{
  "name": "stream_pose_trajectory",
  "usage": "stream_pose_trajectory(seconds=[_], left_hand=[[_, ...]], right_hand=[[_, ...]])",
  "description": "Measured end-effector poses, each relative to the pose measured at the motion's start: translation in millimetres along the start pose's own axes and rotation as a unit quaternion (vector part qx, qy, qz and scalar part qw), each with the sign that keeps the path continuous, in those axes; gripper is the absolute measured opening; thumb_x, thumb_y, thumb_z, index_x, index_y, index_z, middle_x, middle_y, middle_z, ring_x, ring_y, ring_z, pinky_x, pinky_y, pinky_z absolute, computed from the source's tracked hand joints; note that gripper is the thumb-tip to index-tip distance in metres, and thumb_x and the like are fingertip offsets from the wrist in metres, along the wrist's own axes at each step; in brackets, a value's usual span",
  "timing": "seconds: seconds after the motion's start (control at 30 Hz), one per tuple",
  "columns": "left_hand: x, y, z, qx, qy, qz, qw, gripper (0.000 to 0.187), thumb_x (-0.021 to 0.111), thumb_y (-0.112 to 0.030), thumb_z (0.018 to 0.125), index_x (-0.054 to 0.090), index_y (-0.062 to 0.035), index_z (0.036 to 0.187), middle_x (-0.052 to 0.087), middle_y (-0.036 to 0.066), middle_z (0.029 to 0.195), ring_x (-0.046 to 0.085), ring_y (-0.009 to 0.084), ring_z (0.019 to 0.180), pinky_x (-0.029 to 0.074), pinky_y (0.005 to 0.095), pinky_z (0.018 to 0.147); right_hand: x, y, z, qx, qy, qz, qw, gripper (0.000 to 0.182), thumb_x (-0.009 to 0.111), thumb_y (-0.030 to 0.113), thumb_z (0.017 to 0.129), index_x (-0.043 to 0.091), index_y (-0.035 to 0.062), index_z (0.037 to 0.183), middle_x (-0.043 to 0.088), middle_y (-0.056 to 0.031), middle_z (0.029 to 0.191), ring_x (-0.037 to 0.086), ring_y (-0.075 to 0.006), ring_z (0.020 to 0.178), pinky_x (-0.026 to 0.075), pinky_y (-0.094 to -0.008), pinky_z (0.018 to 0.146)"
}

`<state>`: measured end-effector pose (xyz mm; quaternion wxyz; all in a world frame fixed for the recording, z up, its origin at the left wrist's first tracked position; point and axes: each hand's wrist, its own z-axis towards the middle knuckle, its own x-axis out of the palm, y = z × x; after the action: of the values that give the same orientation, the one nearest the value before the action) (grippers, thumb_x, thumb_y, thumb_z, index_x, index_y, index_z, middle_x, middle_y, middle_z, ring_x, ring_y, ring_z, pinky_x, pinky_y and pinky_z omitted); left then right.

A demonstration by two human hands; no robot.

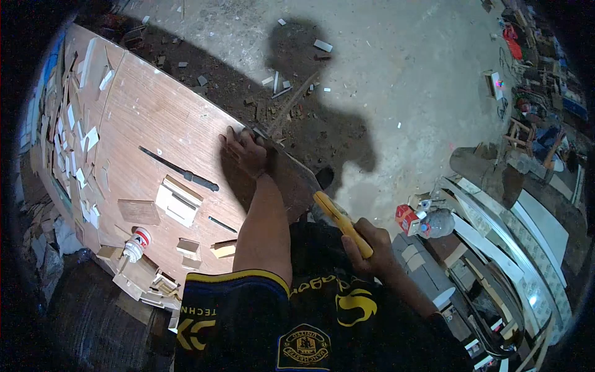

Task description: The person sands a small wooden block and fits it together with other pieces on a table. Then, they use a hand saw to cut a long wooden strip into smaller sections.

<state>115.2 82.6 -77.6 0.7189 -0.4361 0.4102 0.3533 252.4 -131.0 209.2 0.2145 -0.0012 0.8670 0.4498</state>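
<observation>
My right hand (pixel 375 249) is closed round the yellow handle of a hand saw (pixel 339 218), just off the table's edge. Its thin blade points up and left toward my other hand, seen nearly edge-on in shadow. At the edge of the wooden tabletop (pixel 133 93), my left hand (pixel 246 154) presses down with bent fingers on a small piece that I cannot make out. A long dark tool (pixel 180 168) lies on the tabletop to the left of that hand. Nearer me is a cream, box-like piece (pixel 178 201).
A white and red bottle (pixel 137 244) stands near the table's lower left edge. Offcuts (pixel 77 152) litter the left side. Debris (pixel 279 87) covers the shadowed floor ahead. On the right are a plastic jug (pixel 437 223), a red box (pixel 407 219) and long panels (pixel 496 235).
</observation>
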Motion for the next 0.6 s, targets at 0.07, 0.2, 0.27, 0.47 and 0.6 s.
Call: stream_pose_trajectory(seconds=[0.07, 0.2, 0.27, 0.47, 0.6], left_hand=[[-8, -9, 4, -0.018, -0.001, -0.003, 1.000, 0.013, 0.062, -0.013, 0.082, 0.061, -0.0082, 0.094, 0.040, 0.020, 0.139, 0.030, 0.0484, 0.137, 0.031, 0.0601, 0.111], [-22, -18, 9, -0.018, 0.053, 0.050, 0.997, 0.021, 0.063, -0.019, 0.084, 0.061, -0.0098, 0.103, 0.040, 0.018, 0.139, 0.032, 0.0472, 0.137, 0.032, 0.0595, 0.111], [-23, -20, 10, -0.027, 0.071, 0.071, 0.995, 0.022, 0.061, -0.021, 0.085, 0.060, -0.0103, 0.104, 0.041, 0.018, 0.140, 0.032, 0.0467, 0.137, 0.031, 0.0592, 0.111], [-24, -23, 11, -0.036, 0.061, 0.085, 0.994, 0.021, 0.056, -0.030, 0.093, 0.062, -0.0115, 0.102, 0.043, 0.015, 0.137, 0.038, 0.0437, 0.135, 0.032, 0.0580, 0.110], [-3, -3, 4, -0.007, 0.025, 0.097, 0.995, 0.019, 0.054, -0.029, 0.096, 0.064, -0.0120, 0.096, 0.048, 0.015, 0.133, 0.040, 0.0433, 0.133, 0.035, 0.0572, 0.108]], right_hand=[[2, 0, 3, -0.071, -0.041, -0.015, 0.997, 0.020, 0.063, 0.015, 0.091, 0.053, 0.0007, 0.081, 0.053, -0.0105, 0.058, 0.057, -0.0202, 0.046, 0.042, -0.0328, 0.046], [0, 2, 7, -0.090, -0.037, -0.014, 0.995, 0.020, 0.064, 0.014, 0.091, 0.053, 0.0001, 0.081, 0.054, -0.0114, 0.059, 0.059, -0.0218, 0.047, 0.044, -0.0337, 0.046], [0, 5, 8, -0.105, -0.037, -0.016, 0.994, 0.020, 0.064, 0.015, 0.091, 0.053, 0.0004, 0.082, 0.055, -0.0116, 0.059, 0.061, -0.0216, 0.049, 0.045, -0.0341, 0.047], [-5, 18, 14, -0.081, -0.012, -0.026, 0.996, 0.019, 0.063, 0.016, 0.092, 0.053, 0.0011, 0.085, 0.055, -0.0107, 0.061, 0.061, -0.0203, 0.051, 0.046, -0.0331, 0.048], [-11, 25, 18, -0.039, 0.014, -0.040, 0.998, 0.019, 0.063, 0.016, 0.093, 0.052, 0.0016, 0.085, 0.054, -0.0096, 0.060, 0.059, -0.0193, 0.049, 0.045, -0.0328, 0.048]])
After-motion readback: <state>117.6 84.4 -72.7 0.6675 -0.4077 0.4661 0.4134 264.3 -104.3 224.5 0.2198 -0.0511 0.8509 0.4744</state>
